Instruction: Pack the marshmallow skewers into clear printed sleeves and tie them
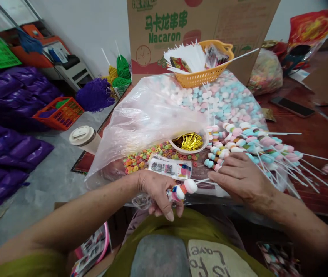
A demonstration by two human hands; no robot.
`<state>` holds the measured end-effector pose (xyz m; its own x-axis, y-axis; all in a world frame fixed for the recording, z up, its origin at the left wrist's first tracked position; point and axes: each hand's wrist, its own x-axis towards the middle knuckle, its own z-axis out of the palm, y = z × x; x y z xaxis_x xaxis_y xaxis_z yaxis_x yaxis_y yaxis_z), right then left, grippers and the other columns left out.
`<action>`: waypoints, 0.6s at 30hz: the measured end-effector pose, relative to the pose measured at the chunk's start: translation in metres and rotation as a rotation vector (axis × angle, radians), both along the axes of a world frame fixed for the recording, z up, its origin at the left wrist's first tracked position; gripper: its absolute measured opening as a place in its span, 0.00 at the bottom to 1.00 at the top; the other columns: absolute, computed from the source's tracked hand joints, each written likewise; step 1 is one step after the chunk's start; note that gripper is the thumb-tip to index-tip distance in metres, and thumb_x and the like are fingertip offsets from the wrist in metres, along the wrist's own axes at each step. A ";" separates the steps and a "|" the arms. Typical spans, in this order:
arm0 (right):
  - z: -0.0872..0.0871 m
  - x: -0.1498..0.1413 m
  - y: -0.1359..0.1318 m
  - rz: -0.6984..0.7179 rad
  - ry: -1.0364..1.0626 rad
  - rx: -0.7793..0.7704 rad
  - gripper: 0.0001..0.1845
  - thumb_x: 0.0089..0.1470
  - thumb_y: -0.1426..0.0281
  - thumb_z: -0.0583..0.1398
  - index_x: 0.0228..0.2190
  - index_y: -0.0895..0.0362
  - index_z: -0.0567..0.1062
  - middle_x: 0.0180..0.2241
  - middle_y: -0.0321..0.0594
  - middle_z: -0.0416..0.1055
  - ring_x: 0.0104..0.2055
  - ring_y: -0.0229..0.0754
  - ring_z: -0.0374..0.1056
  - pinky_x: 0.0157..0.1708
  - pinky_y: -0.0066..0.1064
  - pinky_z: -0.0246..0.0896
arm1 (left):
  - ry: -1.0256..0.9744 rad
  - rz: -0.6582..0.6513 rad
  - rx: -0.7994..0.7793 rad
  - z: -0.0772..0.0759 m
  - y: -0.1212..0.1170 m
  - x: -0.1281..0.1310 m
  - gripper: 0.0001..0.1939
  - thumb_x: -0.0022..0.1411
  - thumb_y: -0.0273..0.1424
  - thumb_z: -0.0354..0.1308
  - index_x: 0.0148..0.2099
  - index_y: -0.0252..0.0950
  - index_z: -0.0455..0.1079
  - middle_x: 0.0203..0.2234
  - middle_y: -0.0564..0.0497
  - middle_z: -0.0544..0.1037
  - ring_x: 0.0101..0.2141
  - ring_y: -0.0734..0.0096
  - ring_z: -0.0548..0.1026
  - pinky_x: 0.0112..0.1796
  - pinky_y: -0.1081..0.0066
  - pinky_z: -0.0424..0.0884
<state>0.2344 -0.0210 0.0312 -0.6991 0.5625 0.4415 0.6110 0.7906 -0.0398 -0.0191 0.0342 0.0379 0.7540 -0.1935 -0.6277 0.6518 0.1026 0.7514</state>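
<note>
My left hand (pixel 160 194) is closed around a marshmallow skewer (pixel 190 186) in front of my body. Pink and white marshmallows stick out past its fingers, and a small printed wrapper lies against them. The skewer's white stick points right, to the fingertips of my right hand (pixel 240 177), which look pinched on its end. Just beyond that hand is a pile of finished marshmallow skewers (pixel 262 144), their sticks fanned to the right. A stack of clear printed bags (pixel 169 167) lies beyond my left hand. Behind it stands a white bowl (pixel 206 140) of gold twist ties (pixel 191 141).
Loose ring-shaped candies (pixel 141 157) and pastel marshmallows (pixel 224 100) lie under a plastic sheet (pixel 141 111). A yellow basket (pixel 201 77) of white sticks stands before a cardboard box (pixel 158 50). A lidded cup (pixel 84 138) is left; a phone (pixel 292 106) lies right.
</note>
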 end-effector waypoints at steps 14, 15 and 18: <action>-0.020 0.001 -0.013 -0.133 0.204 -0.452 0.13 0.60 0.70 0.48 0.25 0.56 0.67 0.22 0.37 0.64 0.27 0.37 0.59 0.28 0.29 0.51 | 0.032 0.083 1.514 0.004 -0.023 0.003 0.12 0.58 0.33 0.49 0.42 0.33 0.68 0.32 0.45 0.75 0.34 0.61 0.72 0.41 0.61 0.63; -0.019 0.001 -0.014 -0.112 0.181 -0.401 0.14 0.59 0.71 0.48 0.24 0.56 0.66 0.22 0.37 0.64 0.27 0.38 0.59 0.29 0.30 0.51 | 0.019 0.114 1.398 0.004 -0.021 0.001 0.12 0.58 0.34 0.50 0.41 0.34 0.68 0.31 0.47 0.75 0.32 0.64 0.71 0.38 0.66 0.64; -0.013 0.002 -0.017 -0.039 0.071 -0.285 0.13 0.56 0.75 0.48 0.23 0.56 0.66 0.20 0.37 0.63 0.25 0.39 0.56 0.30 0.33 0.48 | -0.052 0.220 1.043 0.013 -0.014 -0.004 0.12 0.56 0.35 0.54 0.41 0.37 0.69 0.28 0.54 0.73 0.28 0.72 0.69 0.28 0.76 0.61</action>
<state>0.2367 -0.0377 0.0184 -0.6475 0.6967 0.3089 0.6288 0.7174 -0.3000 -0.0232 0.0201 0.0505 0.7374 0.5649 -0.3703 0.6620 -0.4960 0.5619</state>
